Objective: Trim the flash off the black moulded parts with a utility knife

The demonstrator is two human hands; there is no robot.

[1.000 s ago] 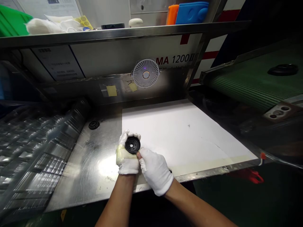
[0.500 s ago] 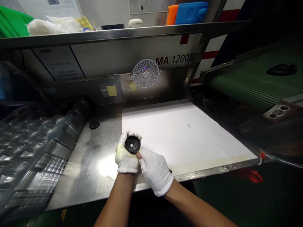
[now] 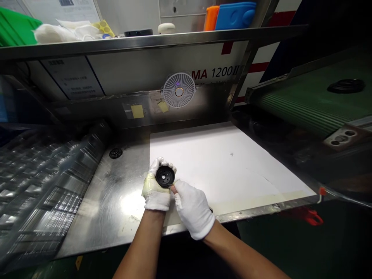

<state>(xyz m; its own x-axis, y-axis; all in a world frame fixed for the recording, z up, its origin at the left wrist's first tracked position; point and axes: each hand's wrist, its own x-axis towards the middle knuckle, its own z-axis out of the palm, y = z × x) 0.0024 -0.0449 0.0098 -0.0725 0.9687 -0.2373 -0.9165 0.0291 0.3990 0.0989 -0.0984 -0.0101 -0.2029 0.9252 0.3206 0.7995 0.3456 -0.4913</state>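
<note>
A round black plastic wheel-like part [image 3: 165,176], with a hole at its centre and a raised rim, lies in my left hand [image 3: 155,190]. The white-gloved fingers of that hand wrap round its far side, and yellowish tape covers part of the palm. My right hand [image 3: 193,209], also in a white glove with a bare thumb tip or finger showing, is closed at the part's lower right rim. It grips a slim tool, mostly hidden; a dark end [image 3: 210,210] pokes out behind the hand. Another black round part [image 3: 115,153] lies on the metal table to the left.
White paper [image 3: 232,166] covers the right of the metal table [image 3: 113,193]. Clear plastic trays [image 3: 37,186] are stacked left. A small fan [image 3: 179,91] hangs behind, under a shelf [image 3: 139,43]. On the right, a green conveyor [image 3: 302,100] carries a black part [image 3: 345,86].
Both hands and the black part have shifted slightly to the right and a little away from me. The part's tilt has changed a little. My right hand stays at its rim.
</note>
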